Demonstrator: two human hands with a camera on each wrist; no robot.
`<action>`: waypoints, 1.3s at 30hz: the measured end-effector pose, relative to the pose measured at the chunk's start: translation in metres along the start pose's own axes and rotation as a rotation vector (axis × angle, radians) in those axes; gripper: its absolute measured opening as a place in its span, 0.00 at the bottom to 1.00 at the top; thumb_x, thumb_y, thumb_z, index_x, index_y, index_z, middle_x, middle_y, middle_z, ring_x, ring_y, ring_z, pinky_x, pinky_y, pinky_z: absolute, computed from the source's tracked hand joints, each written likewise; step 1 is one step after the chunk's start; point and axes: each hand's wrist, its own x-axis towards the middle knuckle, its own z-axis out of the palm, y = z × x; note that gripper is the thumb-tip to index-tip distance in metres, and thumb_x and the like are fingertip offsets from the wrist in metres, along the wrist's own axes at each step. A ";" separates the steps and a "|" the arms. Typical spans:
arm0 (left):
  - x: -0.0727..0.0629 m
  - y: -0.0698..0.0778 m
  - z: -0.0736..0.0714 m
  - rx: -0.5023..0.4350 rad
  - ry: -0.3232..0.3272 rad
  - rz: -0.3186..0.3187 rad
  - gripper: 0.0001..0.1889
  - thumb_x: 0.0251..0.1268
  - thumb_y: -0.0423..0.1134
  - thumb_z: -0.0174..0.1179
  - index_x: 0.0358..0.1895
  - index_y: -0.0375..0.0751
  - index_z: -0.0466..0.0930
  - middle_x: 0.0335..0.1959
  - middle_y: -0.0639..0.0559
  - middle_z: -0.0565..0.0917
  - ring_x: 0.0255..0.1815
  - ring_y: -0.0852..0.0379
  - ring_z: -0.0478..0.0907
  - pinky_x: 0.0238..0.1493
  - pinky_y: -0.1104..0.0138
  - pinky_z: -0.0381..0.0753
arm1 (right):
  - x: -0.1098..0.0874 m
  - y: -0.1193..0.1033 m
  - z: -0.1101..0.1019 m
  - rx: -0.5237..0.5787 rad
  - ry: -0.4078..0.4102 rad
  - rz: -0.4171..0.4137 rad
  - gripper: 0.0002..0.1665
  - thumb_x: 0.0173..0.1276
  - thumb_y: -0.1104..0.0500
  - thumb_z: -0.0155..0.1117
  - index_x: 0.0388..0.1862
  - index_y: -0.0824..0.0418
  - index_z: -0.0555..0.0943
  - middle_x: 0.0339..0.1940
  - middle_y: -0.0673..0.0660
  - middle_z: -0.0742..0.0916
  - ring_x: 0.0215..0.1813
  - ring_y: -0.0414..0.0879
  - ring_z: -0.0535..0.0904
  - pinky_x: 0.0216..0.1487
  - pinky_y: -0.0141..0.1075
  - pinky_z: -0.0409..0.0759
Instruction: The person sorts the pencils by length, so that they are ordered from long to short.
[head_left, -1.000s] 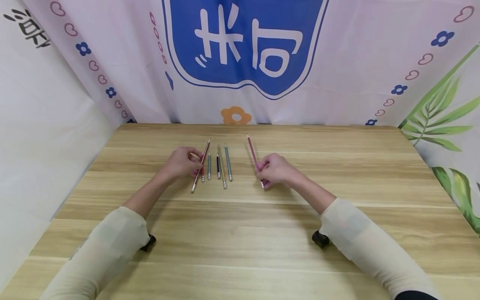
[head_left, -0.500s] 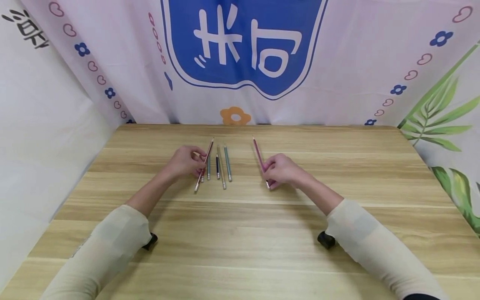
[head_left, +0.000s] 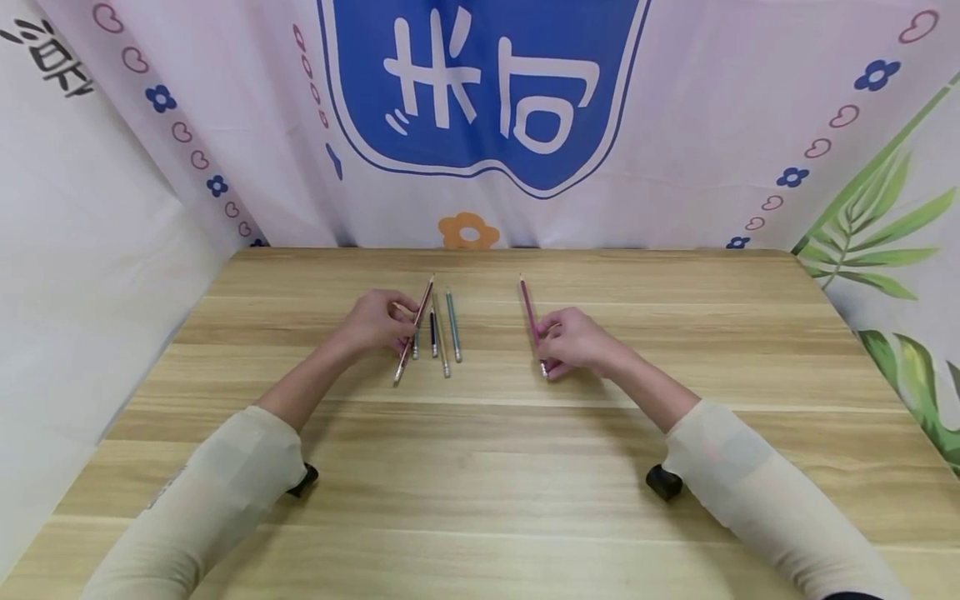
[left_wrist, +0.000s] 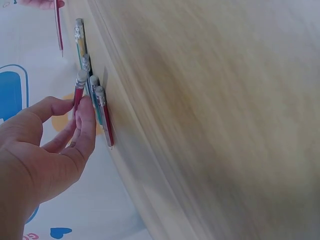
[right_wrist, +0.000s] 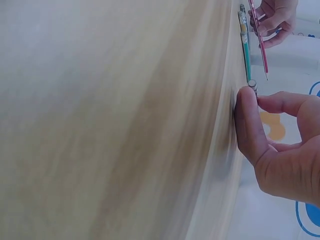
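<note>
My left hand [head_left: 384,321] pinches a dark red pencil [head_left: 426,298] between thumb and fingers, its tip pointing away and its eraser end toward me. Under and beside it lie a short teal pencil [head_left: 416,348], a navy pencil [head_left: 433,335], a tan pencil [head_left: 442,342] and a longer teal pencil [head_left: 453,325]. A red pencil [left_wrist: 106,117] on the table shows in the left wrist view; the left hand hides it from the head view. Farther right, my right hand [head_left: 576,342] pinches a pinkish-red pencil [head_left: 528,307] near its eraser end, apart from the others.
The wooden table [head_left: 480,475] ends at a white curtain [head_left: 697,167] with a blue emblem. Black wrist devices, at the left sleeve [head_left: 303,481] and the right sleeve [head_left: 664,482], sit low over the tabletop. White printed cloth borders both sides.
Both hands have shifted right with their pencils, the right hand farther. The left hand's pencil now crosses over the short teal pencil, and the red pencil has become hidden in the head view.
</note>
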 end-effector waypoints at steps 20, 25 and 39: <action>0.007 0.007 0.014 0.015 -0.016 0.009 0.20 0.65 0.18 0.62 0.59 0.19 0.73 0.39 0.31 0.85 0.21 0.58 0.82 0.30 0.65 0.92 | -0.011 0.011 -0.020 0.021 0.010 -0.002 0.25 0.68 0.76 0.60 0.62 0.76 0.66 0.35 0.64 0.84 0.29 0.47 0.81 0.33 0.36 0.92; 0.010 0.010 0.018 0.014 -0.014 0.010 0.19 0.65 0.19 0.62 0.59 0.20 0.73 0.36 0.35 0.84 0.22 0.58 0.82 0.30 0.65 0.92 | -0.012 0.014 -0.025 0.028 0.014 0.003 0.26 0.69 0.75 0.61 0.63 0.76 0.66 0.35 0.63 0.83 0.29 0.47 0.81 0.33 0.37 0.92; 0.012 0.021 0.028 -0.017 -0.019 0.018 0.21 0.64 0.18 0.60 0.61 0.20 0.72 0.39 0.32 0.84 0.24 0.55 0.83 0.33 0.65 0.92 | -0.023 0.023 -0.043 0.023 0.043 0.025 0.29 0.68 0.75 0.63 0.66 0.76 0.64 0.35 0.62 0.84 0.31 0.47 0.81 0.34 0.35 0.91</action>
